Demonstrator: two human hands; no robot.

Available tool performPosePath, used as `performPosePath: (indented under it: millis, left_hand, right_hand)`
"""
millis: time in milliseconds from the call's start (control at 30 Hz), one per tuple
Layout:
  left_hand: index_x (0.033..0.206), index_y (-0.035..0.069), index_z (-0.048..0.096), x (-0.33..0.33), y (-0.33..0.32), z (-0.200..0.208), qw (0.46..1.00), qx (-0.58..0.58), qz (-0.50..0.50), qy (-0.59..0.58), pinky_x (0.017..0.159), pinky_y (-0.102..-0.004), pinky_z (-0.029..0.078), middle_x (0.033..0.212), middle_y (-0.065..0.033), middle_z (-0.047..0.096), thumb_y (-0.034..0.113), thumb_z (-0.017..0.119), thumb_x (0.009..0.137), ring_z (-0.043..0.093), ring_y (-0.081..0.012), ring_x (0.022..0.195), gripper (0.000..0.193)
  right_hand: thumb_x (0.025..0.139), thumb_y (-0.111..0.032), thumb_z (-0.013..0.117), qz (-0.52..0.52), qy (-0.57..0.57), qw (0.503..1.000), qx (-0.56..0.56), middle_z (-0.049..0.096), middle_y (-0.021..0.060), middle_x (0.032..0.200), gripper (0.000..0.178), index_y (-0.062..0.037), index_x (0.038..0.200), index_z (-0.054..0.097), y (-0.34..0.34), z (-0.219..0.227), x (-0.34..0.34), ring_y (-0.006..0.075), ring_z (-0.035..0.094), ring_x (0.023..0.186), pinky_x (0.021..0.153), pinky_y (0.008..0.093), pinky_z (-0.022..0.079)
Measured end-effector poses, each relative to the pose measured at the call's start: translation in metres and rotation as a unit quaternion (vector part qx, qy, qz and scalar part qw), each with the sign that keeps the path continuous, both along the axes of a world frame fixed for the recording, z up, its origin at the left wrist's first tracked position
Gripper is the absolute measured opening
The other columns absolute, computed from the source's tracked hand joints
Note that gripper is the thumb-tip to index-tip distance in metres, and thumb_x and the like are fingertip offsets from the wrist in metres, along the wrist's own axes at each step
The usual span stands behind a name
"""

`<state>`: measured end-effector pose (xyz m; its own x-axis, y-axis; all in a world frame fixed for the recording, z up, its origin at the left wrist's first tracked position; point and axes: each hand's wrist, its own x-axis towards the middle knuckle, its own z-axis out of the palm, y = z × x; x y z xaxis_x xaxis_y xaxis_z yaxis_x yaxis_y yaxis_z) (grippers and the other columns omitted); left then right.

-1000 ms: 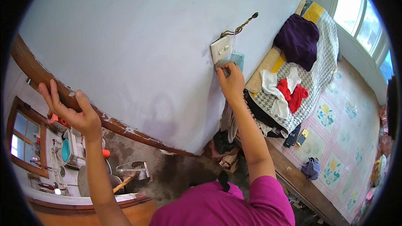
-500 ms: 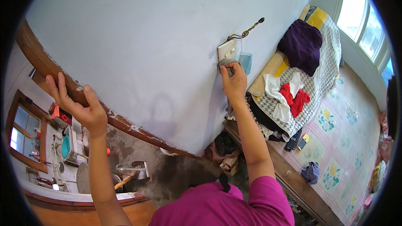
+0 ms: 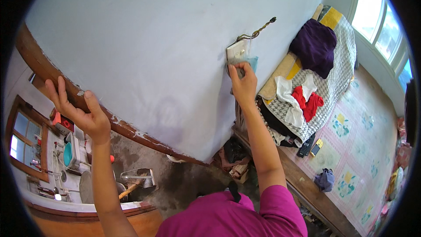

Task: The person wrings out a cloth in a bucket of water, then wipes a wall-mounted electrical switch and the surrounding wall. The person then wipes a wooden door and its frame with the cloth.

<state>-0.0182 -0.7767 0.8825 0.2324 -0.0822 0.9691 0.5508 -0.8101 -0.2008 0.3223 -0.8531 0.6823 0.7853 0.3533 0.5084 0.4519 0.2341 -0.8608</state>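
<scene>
My right hand (image 3: 244,84) is closed on a grey cloth (image 3: 233,62), pinched between thumb and fingers. The cloth presses against the lower part of a white wall switch plate (image 3: 234,50) and hides some of it. A light blue face mask (image 3: 254,62) hangs just right of the plate, partly behind my fingers. Above it, a twisted brown cord (image 3: 258,33) sticks out from the wall. On the left, my left hand (image 3: 91,118) is raised with its fingers spread and nothing in it. It is nearest the brown wooden door frame (image 3: 127,127), whose paint is chipped.
To the right stands a bed (image 3: 351,149) with a patterned cover. On it lie a folded quilt (image 3: 340,61), a purple garment (image 3: 313,46), red and white clothing (image 3: 312,105), a remote (image 3: 305,146) and a yellow phone (image 3: 316,147). A dustpan (image 3: 139,178) lies beyond the frame.
My right hand and the cloth have shifted slightly left at the bottom of the switch plate. The mask is more covered by them now. My left hand stays about where it was.
</scene>
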Motion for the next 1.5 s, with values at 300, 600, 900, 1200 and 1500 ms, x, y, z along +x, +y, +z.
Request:
performPosePath:
  millis: [300,600,900,1200,1500]
  left_hand:
    - [0.15,0.001,0.041,0.001,0.001,-0.001,1.0,0.0,-0.005,0.005,0.125,-0.051,0.015,0.164,-0.0184,0.024,0.012,0.057,0.097,0.018,-0.035,0.154,0.056]
    - [0.148,0.003,0.043,-0.001,0.003,0.001,1.0,0.017,0.025,0.006,0.124,-0.0514,0.019,0.163,-0.0177,0.025,0.015,0.058,0.097,0.021,-0.0339,0.153,0.055]
    - [0.148,0.003,0.043,-0.001,0.002,0.0,1.0,0.01,0.024,0.008,0.124,-0.0503,0.02,0.164,-0.0176,0.025,0.013,0.058,0.097,0.021,-0.0325,0.154,0.055]
    - [0.149,0.003,0.042,-0.002,0.004,0.001,0.999,0.022,0.022,0.015,0.124,-0.0493,0.018,0.164,-0.0175,0.024,0.013,0.058,0.097,0.021,-0.0325,0.153,0.055]
    - [0.148,0.003,0.043,0.002,0.004,0.001,1.0,0.018,0.015,0.007,0.124,-0.0489,0.019,0.163,-0.0176,0.025,0.012,0.057,0.096,0.021,-0.0322,0.153,0.054]
  right_hand:
    - [0.095,-0.023,0.071,-0.036,0.073,0.995,-0.059,0.068,0.0078,0.082,0.024,0.0002,0.091,0.065,0.0,-0.019,0.011,0.0146,0.059,0.076,0.072,0.0326,0.049]
    - [0.092,-0.024,0.07,0.124,0.234,0.963,0.053,0.058,-0.0015,0.076,0.023,-0.0015,0.089,0.067,0.006,0.016,0.012,0.0091,0.047,0.07,0.063,0.0269,0.039]
    - [0.094,-0.024,0.069,0.16,0.275,0.946,0.069,0.056,-0.006,0.079,0.019,-0.0057,0.091,0.065,0.0,0.011,0.005,0.006,0.047,0.073,0.066,0.0244,0.037]
    - [0.089,-0.024,0.071,0.051,0.174,0.983,0.006,0.065,0.0055,0.076,0.023,-0.0018,0.088,0.063,-0.003,-0.004,0.006,0.0143,0.059,0.071,0.068,0.0314,0.049]
    - [0.087,-0.02,0.072,0.047,0.131,0.989,0.04,0.064,0.0033,0.077,0.02,-0.0027,0.09,0.061,0.011,-0.005,0.002,0.0158,0.06,0.072,0.068,0.0331,0.049]
